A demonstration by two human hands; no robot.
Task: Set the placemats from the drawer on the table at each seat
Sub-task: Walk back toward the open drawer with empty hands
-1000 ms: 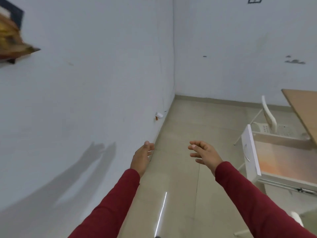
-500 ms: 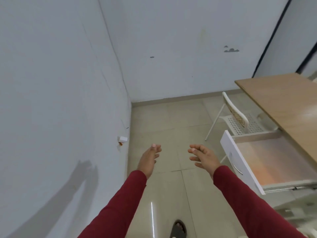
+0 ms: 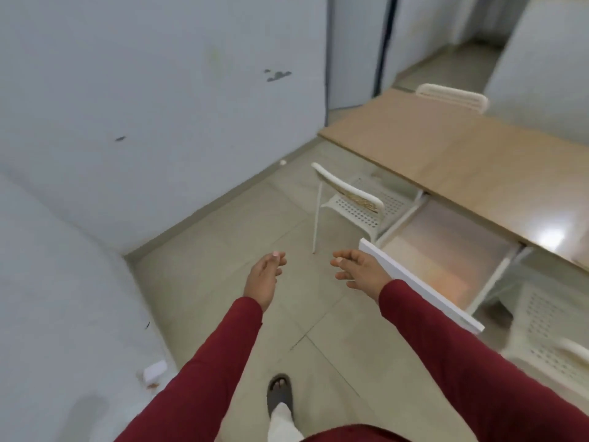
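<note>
Looks like barely started: drawer (image 3: 446,250) hangs open, table (image 3: 462,161) has no placemats showing, and left hand (image 3: 264,275) and right hand (image 3: 360,271) are loosely spread, holding nothing.

Person, head-camera view. Both arms wear long sleeves of plain dark red cloth, the left sleeve (image 3: 204,365) and the right sleeve (image 3: 471,355) each ending at the wrist in a close, unmarked cuff. The left hand (image 3: 265,273) and right hand (image 3: 360,269) are bare. Below: a light, off-white trouser leg (image 3: 283,422) and a dark grey open-toed sandal (image 3: 279,393); the same red cloth shows at the lower edge.
</note>
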